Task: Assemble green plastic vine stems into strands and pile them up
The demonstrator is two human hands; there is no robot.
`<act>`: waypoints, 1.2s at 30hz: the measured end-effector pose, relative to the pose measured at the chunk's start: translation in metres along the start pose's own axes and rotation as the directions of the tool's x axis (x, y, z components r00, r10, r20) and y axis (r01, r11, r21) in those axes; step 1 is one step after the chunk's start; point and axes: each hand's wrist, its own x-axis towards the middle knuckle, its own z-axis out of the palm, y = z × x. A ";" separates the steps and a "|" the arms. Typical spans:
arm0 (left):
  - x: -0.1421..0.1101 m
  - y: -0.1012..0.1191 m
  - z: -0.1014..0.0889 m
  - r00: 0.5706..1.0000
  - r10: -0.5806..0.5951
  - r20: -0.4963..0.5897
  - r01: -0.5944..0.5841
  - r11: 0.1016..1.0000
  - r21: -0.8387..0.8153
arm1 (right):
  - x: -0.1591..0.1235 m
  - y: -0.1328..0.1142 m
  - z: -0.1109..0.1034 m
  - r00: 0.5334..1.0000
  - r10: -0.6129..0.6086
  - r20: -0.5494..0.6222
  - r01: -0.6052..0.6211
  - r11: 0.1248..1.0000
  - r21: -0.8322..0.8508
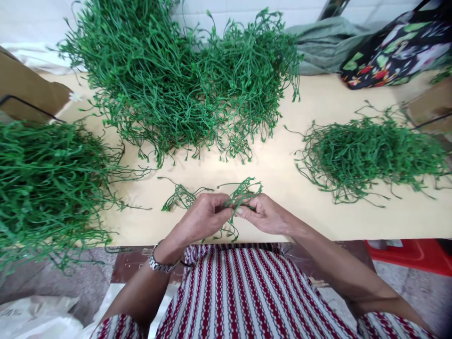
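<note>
Close to the table's front edge, my left hand (209,215) and my right hand (264,213) meet, thumbs and fingers pinched together. Between them they grip a few thin green plastic stems (243,190) with small budded tips, some sticking up and others hanging below the fingers. A small loose bunch of the same stems (181,195) lies on the table just behind my left hand. How the stems join inside my fingers is hidden.
Green stems form a tall heap (158,84) at the back, a large pile (45,179) at the left and a smaller pile (374,150) at the right. A floral bag (399,47) rests at the back right of the cream table (275,174). Something red (413,254) is below, right.
</note>
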 end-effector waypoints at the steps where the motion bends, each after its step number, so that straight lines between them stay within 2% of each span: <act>1: -0.001 0.000 0.000 1.000 -0.010 0.029 0.010 1.000 -0.026 | -0.001 0.000 0.000 1.000 -0.002 0.007 0.002 1.000 -0.013; 7: -0.007 0.013 0.001 0.978 -0.018 0.206 0.069 0.968 -0.243 | -0.007 -0.011 -0.008 0.987 -0.095 0.132 0.100 0.995 -0.026; 11: -0.010 0.024 0.000 0.944 -0.005 0.330 0.098 0.959 -0.267 | -0.008 -0.018 -0.014 0.961 -0.144 0.237 0.146 0.989 0.011; 14: -0.012 0.027 -0.002 0.927 0.011 0.375 0.106 0.952 -0.288 | -0.010 -0.017 -0.015 0.956 -0.127 0.263 0.118 0.992 0.052; 18: -0.012 0.028 -0.002 0.941 0.028 0.337 0.069 0.960 -0.272 | -0.014 -0.013 -0.014 0.974 -0.153 0.167 0.135 0.984 0.113; 21: -0.012 0.030 -0.001 0.955 0.026 0.296 0.058 0.960 -0.273 | -0.018 -0.014 -0.014 0.984 -0.155 0.086 0.148 0.985 0.088; 24: -0.012 0.030 0.000 0.963 0.004 0.269 0.078 0.952 -0.296 | -0.022 -0.015 -0.014 0.989 -0.139 0.046 0.136 0.988 0.079; 28: -0.013 0.029 0.002 0.971 0.001 0.240 0.089 0.928 -0.361 | -0.024 -0.015 -0.011 0.991 -0.134 -0.003 0.133 0.979 0.157; 34: -0.009 0.020 0.003 0.981 -0.085 0.175 0.160 0.864 -0.478 | -0.019 -0.011 -0.007 0.981 -0.160 -0.115 0.171 0.981 0.094; 36: -0.005 0.016 0.002 0.982 -0.112 0.149 0.174 0.839 -0.516 | -0.015 -0.010 -0.009 0.984 -0.144 -0.109 0.150 0.987 0.051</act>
